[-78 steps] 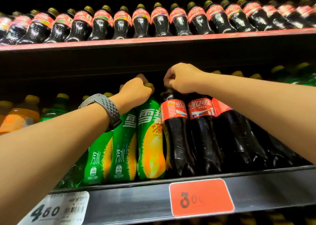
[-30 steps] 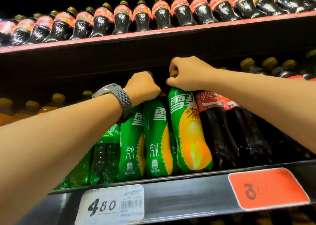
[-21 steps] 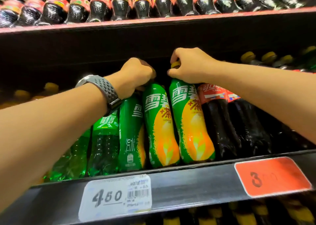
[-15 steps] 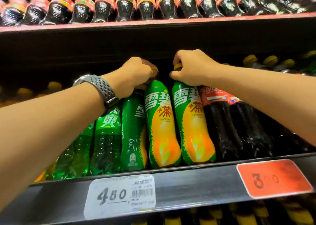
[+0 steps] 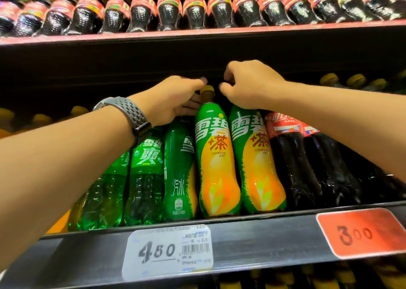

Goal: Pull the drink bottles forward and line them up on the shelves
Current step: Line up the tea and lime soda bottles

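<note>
Mid-frame: cap (image 5: 207,90) of left yellow-green bottle (image 5: 216,168) now shows beside your left hand (image 5: 175,97), grip unclear. Right hand (image 5: 248,86) still clamps right yellow-green bottle (image 5: 257,168).

White price tag (image 5: 168,251): "450". Red price tag (image 5: 360,233): "300". Green-yellow bottles (image 5: 216,163): "雪碧".

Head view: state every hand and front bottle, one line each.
left tea bottle, standing at front, cap showing
right tea bottle, standing at front, top covered
right hand, gripping right tea bottle's top
left hand, curled beside left cap, grip unclear
green bottle, standing, label turned sideways
</note>
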